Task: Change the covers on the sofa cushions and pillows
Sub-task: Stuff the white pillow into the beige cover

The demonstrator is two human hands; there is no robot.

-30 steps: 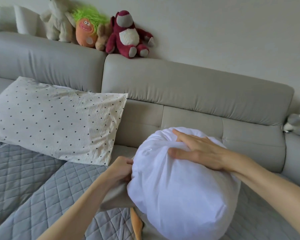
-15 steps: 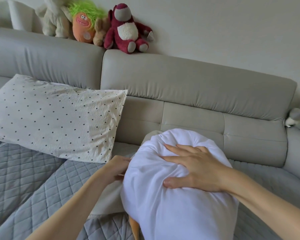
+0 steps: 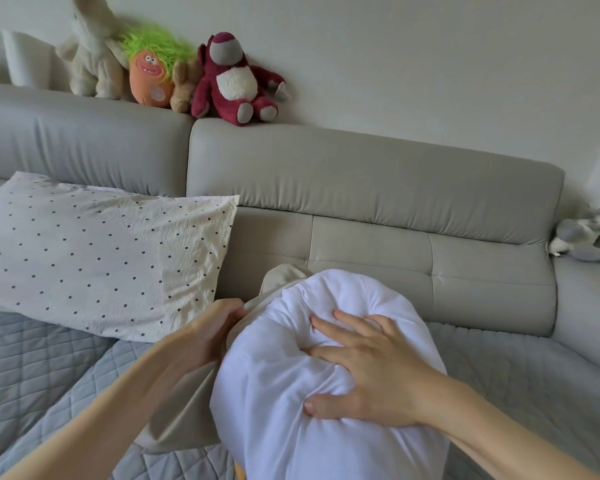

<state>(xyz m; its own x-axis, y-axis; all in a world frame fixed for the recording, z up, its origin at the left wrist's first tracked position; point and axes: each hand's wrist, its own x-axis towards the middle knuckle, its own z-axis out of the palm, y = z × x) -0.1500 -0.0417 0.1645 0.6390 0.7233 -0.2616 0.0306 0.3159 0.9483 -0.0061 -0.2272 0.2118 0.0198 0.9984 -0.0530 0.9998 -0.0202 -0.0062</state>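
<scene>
1. While the right hand (image 3: pixel 371 372) presses down on the white pillow insert (image 3: pixel 312 393), its fingers (image 3: pixel 329 323) lie spread and dig into the soft top, thumb low on the near side; they are apart and pressed into the fabric, not closed round it
2. At the insert's left flank, the left hand (image 3: pixel 208 337) has its fingers curled tight on the rim of the beige cover (image 3: pixel 184 410), which is bunched against the insert and trails down to the quilted grey seat pad (image 3: pixel 45 372)
3. Compared with a second ago, the right hand has slid from the crown of the insert down toward its near face, and a peak of beige cloth now shows behind the top of the insert where none showed before
4. That suggests the cover is travelling along the insert; whether it is going on or coming off cannot be told for sure
5. The insert stands near the front middle of the sofa (image 3: pixel 361 174) seat, close to the person
6. A polka-dot pillow (image 3: pixel 97 254) leans on the backrest at the left, already covered
7. Plush toys (image 3: pixel 236 81) sit along the top edge of the backrest
</scene>
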